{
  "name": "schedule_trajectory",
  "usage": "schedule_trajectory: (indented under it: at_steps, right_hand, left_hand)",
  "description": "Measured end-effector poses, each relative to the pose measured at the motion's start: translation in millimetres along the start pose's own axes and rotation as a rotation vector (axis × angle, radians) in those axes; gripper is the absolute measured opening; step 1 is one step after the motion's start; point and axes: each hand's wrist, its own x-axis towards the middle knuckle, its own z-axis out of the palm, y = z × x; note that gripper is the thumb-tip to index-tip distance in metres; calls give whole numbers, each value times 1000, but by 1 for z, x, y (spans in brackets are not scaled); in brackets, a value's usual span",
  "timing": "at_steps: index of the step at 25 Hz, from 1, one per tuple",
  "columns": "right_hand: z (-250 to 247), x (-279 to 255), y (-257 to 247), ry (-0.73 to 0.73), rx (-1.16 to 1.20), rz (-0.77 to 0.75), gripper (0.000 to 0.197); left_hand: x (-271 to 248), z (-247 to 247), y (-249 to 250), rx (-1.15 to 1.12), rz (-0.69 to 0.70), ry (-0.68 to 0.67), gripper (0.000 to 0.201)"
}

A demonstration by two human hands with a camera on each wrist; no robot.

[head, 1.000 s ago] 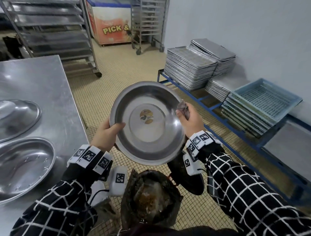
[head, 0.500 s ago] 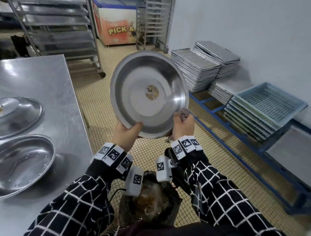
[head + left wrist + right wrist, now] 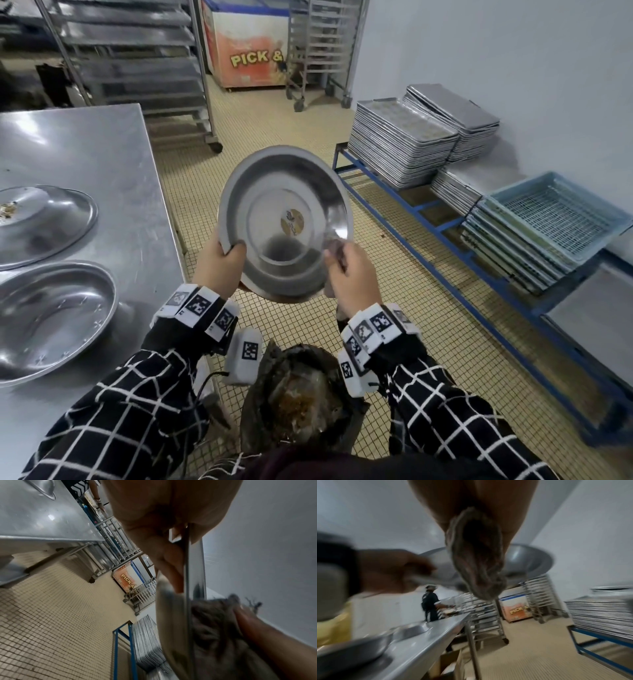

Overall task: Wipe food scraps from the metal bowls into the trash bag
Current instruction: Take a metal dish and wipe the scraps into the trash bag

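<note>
The person holds one metal bowl up in the air, tilted so its inside faces them, directly above the open trash bag that sits on the tiled floor just in front of their body. The left hand has its grip wrapped on the bowl's lower left rim, thumb over the inside edge and fingers behind; the left wrist view shows the rim passing between thumb and fingers. The right hand is at the bowl's lower right rim with its grip closed narrow around a crumpled grey cloth, which touches the inner wall of the bowl there. In the right wrist view the cloth hangs bunched from the fingers, in front of the bowl's underside. A round sticker sits near the middle of the bowl's base.

Inside the trash bag lies a brown mass of food scraps.

To the left of the held bowl stands the steel surface, carrying two more metal bowls: the nearer bowl lies open side up, and the farther bowl has some crumbs at its left edge. To the right of the held bowl a blue low rack bears stacks of metal trays and a pale blue crate.
</note>
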Motion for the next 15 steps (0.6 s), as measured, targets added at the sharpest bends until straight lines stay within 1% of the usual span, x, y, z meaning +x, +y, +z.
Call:
schedule_trajectory:
  at_steps: [1,3,4,5,7,8,9,10,11,13,14,15]
  right_hand:
    - [9,-8,-8,-87,-39,-93,22]
    - [30,-29,-13,-210,-250,-293,41]
    - [39,-38,-10,-223,-363,-362,51]
    - [43,-43,-5,-237,-457,-386,59]
    - [37,-37,12,-272,-631,-342,70]
    - [31,-29,22,-280,-739,-312,69]
    - [24,-18,33,-290,-845,-274,62]
    - [18,-7,41,-293,-931,-238,56]
    - [13,1,46,-295,-978,-207,54]
    - [17,5,46,-292,-956,-208,58]
    - [24,1,42,-293,-885,-243,59]
    - [33,-7,36,-281,-764,-278,58]
  left_hand:
    - [-1,1,2,-8,-13,-10,13]
    - [-2,2,6,-54,-35,-15,15]
    - [-1,2,8,-73,-37,-20,16]
    - [0,1,9,-78,-35,-29,15]
    - [1,-4,9,-72,-26,-44,12]
    - [1,-7,8,-68,-24,-48,11]
    - [0,-9,7,-62,-21,-52,11]
    - [-2,-9,6,-58,-19,-56,12]
    - [-5,-8,8,-58,-23,-56,13]
    - [-9,-5,11,-73,-39,-36,18]
    - [-10,-3,13,-84,-42,-26,20]
    - [-11,-3,16,-98,-37,-10,22]
